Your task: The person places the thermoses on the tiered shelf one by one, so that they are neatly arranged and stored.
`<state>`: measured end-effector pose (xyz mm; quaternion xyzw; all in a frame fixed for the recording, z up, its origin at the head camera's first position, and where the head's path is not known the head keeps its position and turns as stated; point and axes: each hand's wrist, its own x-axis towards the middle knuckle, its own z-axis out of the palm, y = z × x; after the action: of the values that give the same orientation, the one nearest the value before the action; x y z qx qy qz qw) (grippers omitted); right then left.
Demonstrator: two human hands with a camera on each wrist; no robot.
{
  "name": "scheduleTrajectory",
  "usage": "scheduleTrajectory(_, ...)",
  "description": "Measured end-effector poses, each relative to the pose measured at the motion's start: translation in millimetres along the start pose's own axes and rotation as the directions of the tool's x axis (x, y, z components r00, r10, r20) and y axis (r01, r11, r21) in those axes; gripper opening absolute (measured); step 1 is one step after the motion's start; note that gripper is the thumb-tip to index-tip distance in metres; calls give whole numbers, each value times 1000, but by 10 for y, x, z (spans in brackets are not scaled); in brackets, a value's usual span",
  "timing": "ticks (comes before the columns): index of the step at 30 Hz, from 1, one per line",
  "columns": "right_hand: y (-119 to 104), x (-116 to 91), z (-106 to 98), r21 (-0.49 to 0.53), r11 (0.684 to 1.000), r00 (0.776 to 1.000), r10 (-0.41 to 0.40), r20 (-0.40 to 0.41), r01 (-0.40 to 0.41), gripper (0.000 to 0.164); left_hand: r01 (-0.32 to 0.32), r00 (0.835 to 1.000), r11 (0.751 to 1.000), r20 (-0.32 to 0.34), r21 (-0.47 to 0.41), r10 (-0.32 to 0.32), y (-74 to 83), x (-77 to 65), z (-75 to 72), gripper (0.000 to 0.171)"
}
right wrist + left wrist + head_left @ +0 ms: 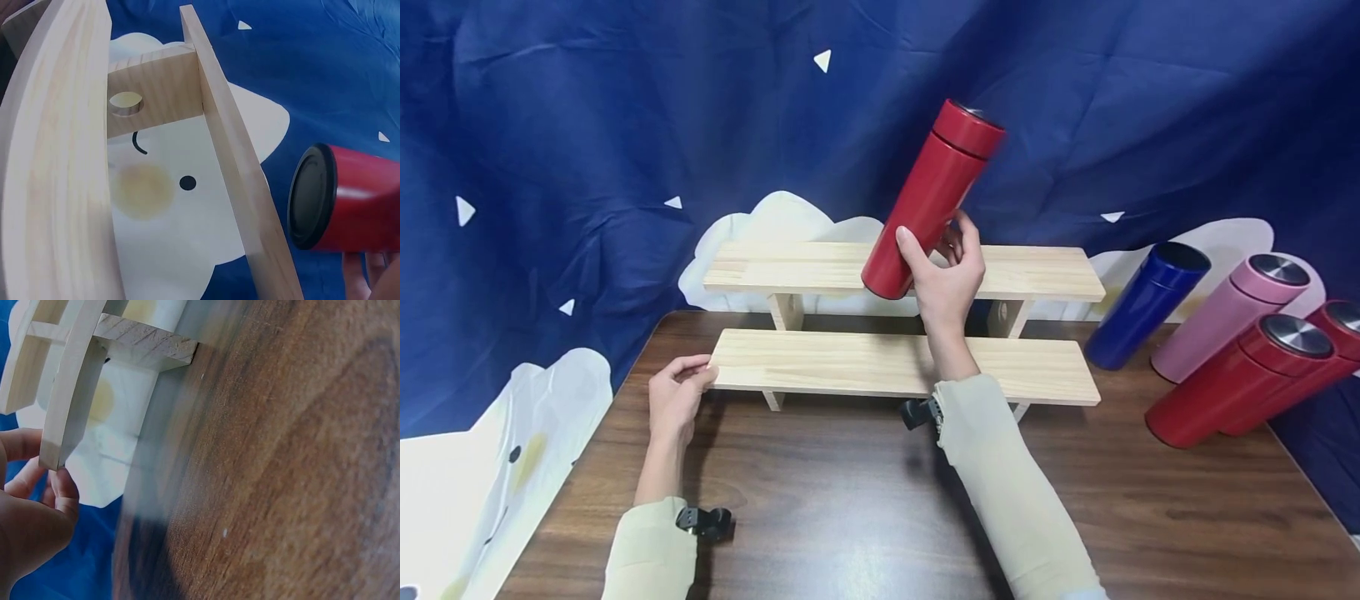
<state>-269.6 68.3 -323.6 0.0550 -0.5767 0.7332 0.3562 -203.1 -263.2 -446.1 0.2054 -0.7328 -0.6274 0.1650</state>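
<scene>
My right hand [951, 279] grips a red thermos bottle [931, 200] near its base and holds it tilted, cap up and to the right, over the upper board of a two-tier wooden shelf [820, 358]. In the right wrist view the bottle's dark bottom [312, 197] hangs apart from the upper board [234, 162]. With thumb and fingers my left hand [677, 396] pinches the left end of the lower board; the left wrist view shows the fingertips [65, 487] at that board's end [55, 447].
Right of the shelf stand a blue bottle [1138, 312], a pink bottle [1221, 321], a red bottle [1232, 383] and another red one [1318, 375] partly behind it. They stand on a brown wooden table [820, 500]. A blue curtain [625, 125] with white shapes hangs behind.
</scene>
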Motion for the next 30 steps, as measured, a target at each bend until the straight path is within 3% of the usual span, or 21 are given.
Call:
scheduleTrajectory(18,109,58,310,-80,996,996,33,83,-26,74,1,1000,1000,-3,-29,-1,-36,5,0,28)
scheduleTrajectory(30,195,202,509,-132,990,987,63,150,-44,76,1,1000,1000,7,-24,-1,-39,15,-5,29)
